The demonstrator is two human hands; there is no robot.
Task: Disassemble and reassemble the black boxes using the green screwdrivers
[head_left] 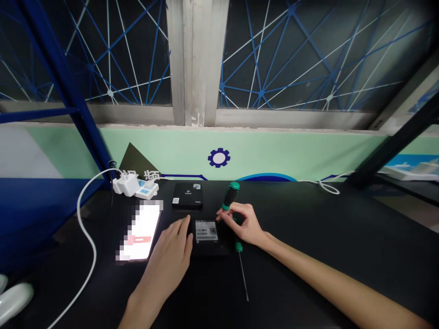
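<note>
Black table [360, 237]. Phone [146, 230] lying on it, left side, screen lit bright, partly pixelated. White power strip [148, 189] behind phone, white adapter [127, 184] at its left end. White cable [94, 258] curving down left. Thin white cord [339, 192] looped back right. White rounded object [16, 299] bottom left, cut off. Pale green wall [291, 151], gear decal [219, 158]. Dark windows [308, 59], blue-white line pattern. Blue post [66, 84] left.

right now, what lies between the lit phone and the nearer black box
In the head view, the left hand lies between the lit phone and the nearer black box, at the box's left edge.
</note>
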